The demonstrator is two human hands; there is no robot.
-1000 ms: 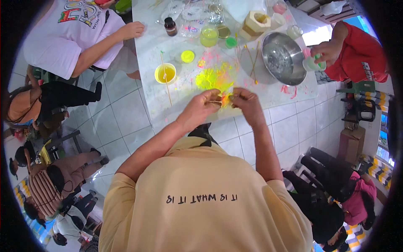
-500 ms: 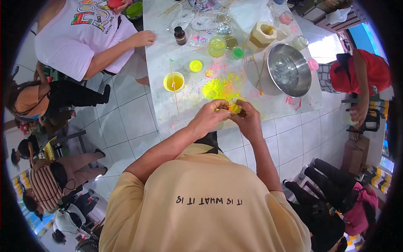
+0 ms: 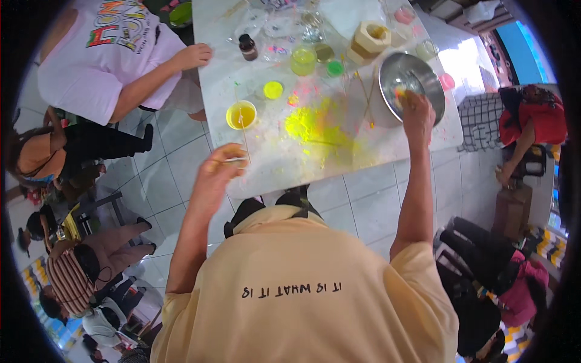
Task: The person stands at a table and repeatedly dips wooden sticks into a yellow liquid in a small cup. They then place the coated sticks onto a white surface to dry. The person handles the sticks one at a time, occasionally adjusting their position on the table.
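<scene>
My right hand (image 3: 417, 115) reaches over the near-left rim of a steel bowl (image 3: 433, 78), its fingers closed round a small yellow-orange lump (image 3: 400, 94) that is blurred. Clear liquid seems to lie in the bowl. My left hand (image 3: 219, 172) hovers by the table's near-left edge, fingers pinched on a thin pale stick-like thing (image 3: 235, 160). Just beyond it stands a paper cup (image 3: 233, 118) of amber liquid, with a thin stick across its top. Bright yellow powder (image 3: 308, 126) is spread over the middle of the white table (image 3: 272, 172).
A yellow lid (image 3: 273, 90), a jar of yellow-green liquid (image 3: 303, 61), a brown bottle (image 3: 247, 47), a green-topped pot (image 3: 334, 68) and a hexagonal mould (image 3: 370, 40) stand farther back. Thin sticks (image 3: 367, 97) lie left of the bowl. Another person's hand (image 3: 196, 55) rests at the left edge.
My hands have parted from the small yellow-orange piece they pinched together. The right has carried a lump over the bowl; the left has moved left, near the cup.
</scene>
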